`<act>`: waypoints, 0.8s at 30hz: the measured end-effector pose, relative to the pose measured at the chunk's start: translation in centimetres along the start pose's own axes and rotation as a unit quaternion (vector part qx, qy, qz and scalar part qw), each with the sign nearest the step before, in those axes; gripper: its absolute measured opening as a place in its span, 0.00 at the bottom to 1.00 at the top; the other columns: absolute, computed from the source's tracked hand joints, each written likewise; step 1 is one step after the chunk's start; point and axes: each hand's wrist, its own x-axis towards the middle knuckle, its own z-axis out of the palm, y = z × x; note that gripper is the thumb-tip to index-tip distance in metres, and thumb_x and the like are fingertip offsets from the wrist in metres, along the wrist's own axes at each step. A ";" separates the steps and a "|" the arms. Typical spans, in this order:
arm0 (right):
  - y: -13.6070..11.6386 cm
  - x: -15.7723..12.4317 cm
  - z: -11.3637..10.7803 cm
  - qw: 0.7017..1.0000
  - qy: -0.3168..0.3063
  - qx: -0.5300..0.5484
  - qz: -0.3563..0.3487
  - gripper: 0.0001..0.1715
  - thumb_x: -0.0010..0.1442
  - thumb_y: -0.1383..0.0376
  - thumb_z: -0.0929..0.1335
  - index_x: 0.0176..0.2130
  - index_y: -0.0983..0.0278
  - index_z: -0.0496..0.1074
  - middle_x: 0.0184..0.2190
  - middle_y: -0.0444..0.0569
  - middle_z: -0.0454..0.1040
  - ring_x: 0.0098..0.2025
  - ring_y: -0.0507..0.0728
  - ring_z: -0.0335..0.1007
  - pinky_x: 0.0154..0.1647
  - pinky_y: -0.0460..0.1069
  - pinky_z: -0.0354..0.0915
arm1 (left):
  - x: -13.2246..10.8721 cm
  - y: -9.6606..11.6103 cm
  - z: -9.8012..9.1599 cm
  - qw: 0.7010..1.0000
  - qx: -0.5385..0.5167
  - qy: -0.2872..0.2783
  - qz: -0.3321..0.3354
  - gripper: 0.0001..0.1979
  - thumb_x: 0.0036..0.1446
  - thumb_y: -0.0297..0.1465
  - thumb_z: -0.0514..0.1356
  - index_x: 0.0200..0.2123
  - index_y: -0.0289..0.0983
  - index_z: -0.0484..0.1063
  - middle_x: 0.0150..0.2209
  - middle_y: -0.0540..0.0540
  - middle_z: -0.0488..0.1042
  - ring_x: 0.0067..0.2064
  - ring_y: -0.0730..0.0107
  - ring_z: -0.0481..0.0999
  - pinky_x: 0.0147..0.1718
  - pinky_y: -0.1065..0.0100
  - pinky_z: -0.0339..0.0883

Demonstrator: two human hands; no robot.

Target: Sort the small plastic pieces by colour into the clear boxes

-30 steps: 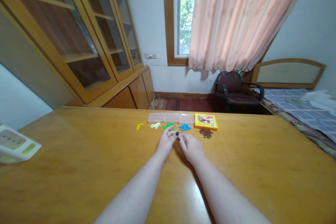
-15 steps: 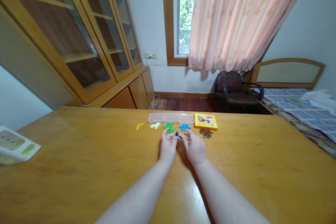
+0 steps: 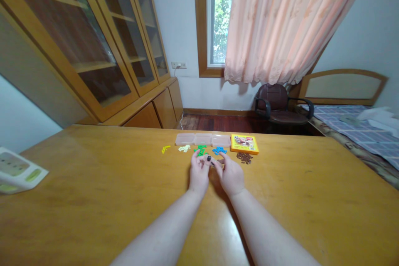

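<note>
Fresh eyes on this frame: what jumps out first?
The left hand and right hand, fingertips meeting over the wooden table; anything pinched is too small to tell. Just beyond lie green pieces, blue pieces and brown pieces, before three clear boxes and a yellow box.

yellow box [image 3: 245, 144], print too small to read

left hand [image 3: 198, 173] and right hand [image 3: 231, 176] meet at the fingertips on a wooden table [image 3: 93, 183]. just beyond them a row of heaps bars the way: yellow pieces [image 3: 165, 149], pale pieces [image 3: 184, 148], green pieces [image 3: 200, 149], blue pieces [image 3: 219, 150], brown pieces [image 3: 244, 157]. behind these stand clear boxes [image 3: 203, 139] and a yellow box [image 3: 245, 143]. open wood lies on both sides; a white device [image 3: 18, 170] sits far left.
</note>
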 end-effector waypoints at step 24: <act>0.2 1.2 1.8 0.811 -0.127 0.467 0.328 0.22 0.54 0.45 0.61 0.26 0.61 0.63 0.14 0.42 0.67 0.14 0.52 0.60 0.15 0.46 0.55 | 1.3 0.8 0.1 0.973 -0.188 0.020 -0.136 0.28 0.52 0.32 0.57 0.57 0.38 0.58 0.46 0.40 0.75 0.43 0.62 0.77 0.39 0.61 0.72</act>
